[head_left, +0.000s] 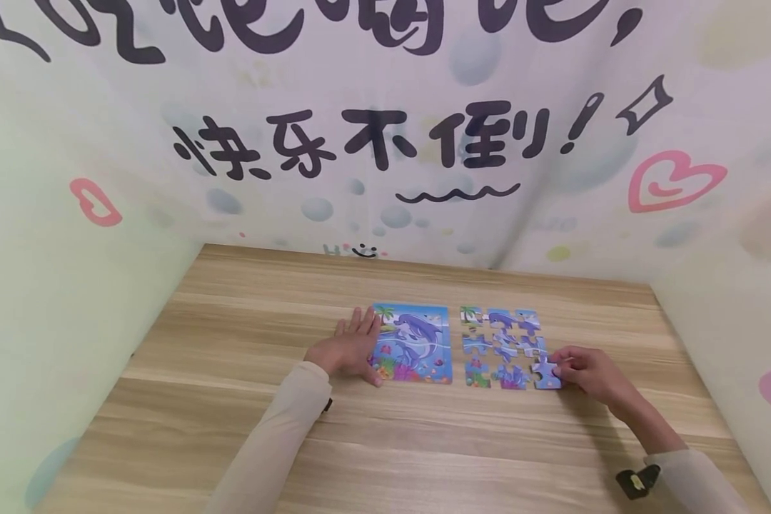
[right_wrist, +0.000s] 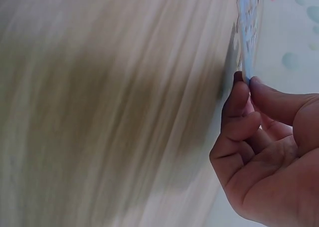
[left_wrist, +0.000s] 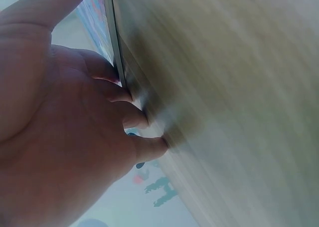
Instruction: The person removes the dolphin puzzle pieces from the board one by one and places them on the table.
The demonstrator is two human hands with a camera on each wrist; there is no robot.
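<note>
A square dolphin picture board (head_left: 412, 343) lies flat on the wooden table. My left hand (head_left: 350, 346) rests at its left edge with fingers spread; in the left wrist view the fingertips (left_wrist: 149, 146) touch the tabletop beside the board's edge. To the right of the board, separate jigsaw pieces (head_left: 504, 341) with matching dolphin art are laid out in rows with small gaps. My right hand (head_left: 587, 371) pinches the lower-right puzzle piece (head_left: 545, 374) between thumb and finger. The right wrist view shows that piece (right_wrist: 246, 42) edge-on, held slightly above the table.
The wooden table (head_left: 424, 457) meets a printed fabric wall (head_left: 385, 214) at the back, with dark lettering on it. Pale side walls (head_left: 71, 307) stand left and right. A dark wrist strap (head_left: 639, 482) sits on the right sleeve.
</note>
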